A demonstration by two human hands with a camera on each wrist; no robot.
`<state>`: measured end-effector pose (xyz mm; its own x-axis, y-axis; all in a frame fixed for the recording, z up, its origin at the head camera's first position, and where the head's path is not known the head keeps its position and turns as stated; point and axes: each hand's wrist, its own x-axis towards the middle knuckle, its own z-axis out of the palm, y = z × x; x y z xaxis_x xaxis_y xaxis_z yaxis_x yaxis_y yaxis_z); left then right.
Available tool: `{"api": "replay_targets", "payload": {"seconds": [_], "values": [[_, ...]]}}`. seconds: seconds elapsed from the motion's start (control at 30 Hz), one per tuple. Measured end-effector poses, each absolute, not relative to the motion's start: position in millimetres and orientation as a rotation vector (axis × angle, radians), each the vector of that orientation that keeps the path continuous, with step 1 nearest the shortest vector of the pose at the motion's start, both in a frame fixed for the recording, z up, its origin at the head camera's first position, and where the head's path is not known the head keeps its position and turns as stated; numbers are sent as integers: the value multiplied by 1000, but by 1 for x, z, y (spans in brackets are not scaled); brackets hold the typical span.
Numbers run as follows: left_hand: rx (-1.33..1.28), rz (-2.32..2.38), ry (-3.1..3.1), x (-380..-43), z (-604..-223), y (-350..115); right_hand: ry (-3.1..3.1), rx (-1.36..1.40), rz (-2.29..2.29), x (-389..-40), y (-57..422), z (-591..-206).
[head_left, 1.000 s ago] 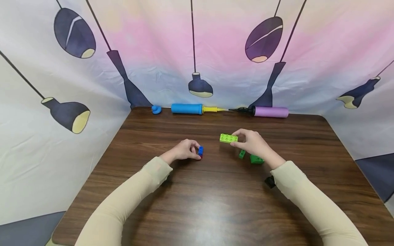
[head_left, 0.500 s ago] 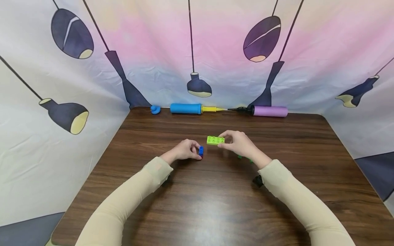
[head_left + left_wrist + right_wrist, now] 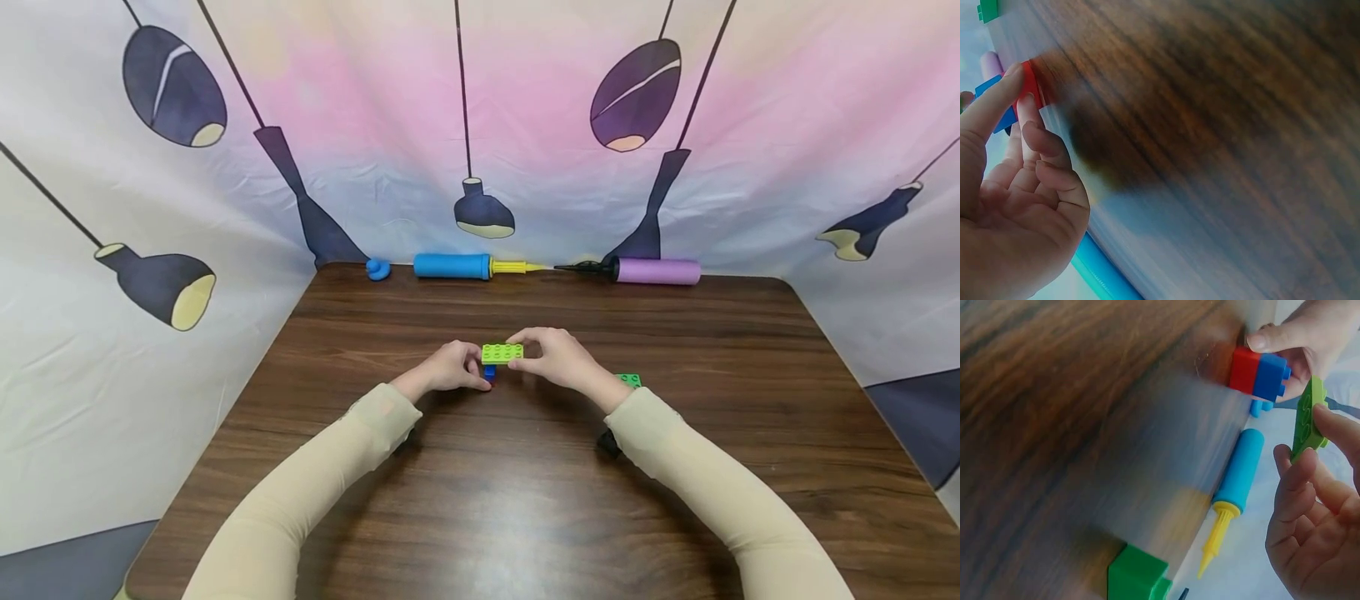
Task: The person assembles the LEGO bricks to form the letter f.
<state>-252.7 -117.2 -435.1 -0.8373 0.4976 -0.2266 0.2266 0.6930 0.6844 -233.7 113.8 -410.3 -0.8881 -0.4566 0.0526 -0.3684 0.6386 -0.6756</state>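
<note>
A red toy brick [image 3: 1244, 370] stands on the table with a blue toy brick [image 3: 1269, 376] stacked on it. My left hand [image 3: 446, 367] pinches this stack low, thumb and fingertips on the red brick. Between thumb and fingers, my right hand [image 3: 558, 357] holds a flat lime-green building brick [image 3: 498, 353], studs up. From the head view it overlaps the top of the blue brick. The right wrist view shows a small gap between the lime-green brick's hollow underside and the blue studs.
A green brick [image 3: 632, 379] lies behind my right wrist, partly hidden by it. Along the table's back edge lie a blue rubber duck [image 3: 378, 269], a blue-and-yellow hand pump [image 3: 452, 266] and a purple-and-black hand pump [image 3: 658, 271]. A printed cloth hangs behind the table.
My right hand has carried the lime-green brick leftward and slightly nearer, from right of the stack to over it. My left hand has stayed on the stack.
</note>
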Motion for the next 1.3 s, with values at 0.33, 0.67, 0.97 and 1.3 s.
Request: {"api": "replay_targets", "payload": {"seconds": [0.33, 0.67, 0.97, 1.3], "values": [[573, 939, 2522, -252, -435, -118, 2743, -670, -1057, -234, 106, -416], [559, 952, 2521, -252, -434, -118, 2754, -654, -1001, -234, 103, -420], [578, 932, 2548, -253, -436, -117, 2761, -674, -981, -231, 99, -420], [565, 944, 2552, -254, -436, -117, 2759, -687, -950, -230, 97, -421]]}}
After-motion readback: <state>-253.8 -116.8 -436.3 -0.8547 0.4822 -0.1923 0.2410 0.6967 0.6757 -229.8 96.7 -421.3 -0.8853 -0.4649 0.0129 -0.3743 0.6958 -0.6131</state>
